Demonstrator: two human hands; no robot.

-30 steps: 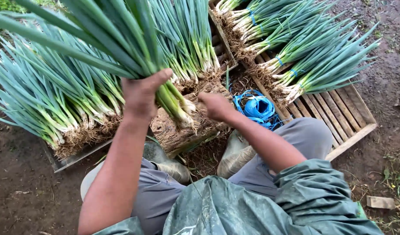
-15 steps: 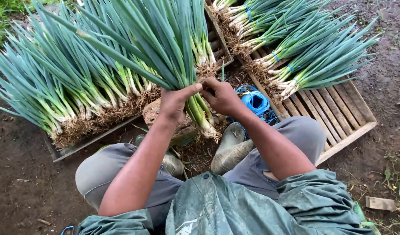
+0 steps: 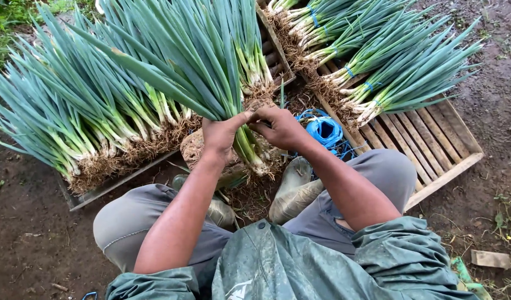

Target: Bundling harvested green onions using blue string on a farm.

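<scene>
Green onion bunch [image 3: 233, 105] held upright-ish in front of the person, leaves fanning up and away toward the top of the view, white stems and rooty ends pointing down toward the knees. Left hand [image 3: 221, 135] closed around the bunch just above the white stems, thumb stretched across toward the other hand. Right hand [image 3: 280, 126] curled against the same spot from the right, fingers bent in at the stems, fingertips meeting the left thumb; whether it pinches a tie or only the stalks cannot be told.

Roots of the held bunch hang just above a muddy clump of trimmings between the boots [image 3: 291, 189].

Blue twine [image 3: 325, 130] lies in a loose coil just right of the right hand, on the near edge of a wooden slat pallet [image 3: 433, 144]. On that pallet, upper right: tied bundles [image 3: 377, 66] of green onions lying on their sides, roots toward the person, thin blue bands visible on several.

Left side: a large loose pile of green onions [image 3: 83, 111] laid in a row on a board, roots facing the person, soil clinging to them.

Person crouches on bare dark earth [image 3: 28, 239], grey trousers, green rain jacket [image 3: 300, 266] spattered with mud. A strip of grass shows at the top left corner.
</scene>
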